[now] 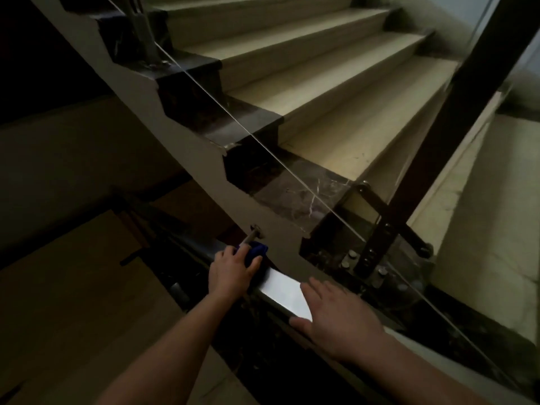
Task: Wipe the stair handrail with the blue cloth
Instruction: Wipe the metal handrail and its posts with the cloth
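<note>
The handrail (287, 290) has a flat top of polished metal, smooth and mirror-bright where light strikes it; the blue cloth (258, 249) bunched under the left hand (230, 273) is soft, matt fabric. The stair treads (336, 135) look like pale stone or tile, smooth with a dull sheen; their dark edging (304, 197) is glossy marble veined in white; the glass panel (233, 117) is clear with a bright cut edge; the bracket (377, 238) and the bolts (353, 254) are dull grey metal.
</note>
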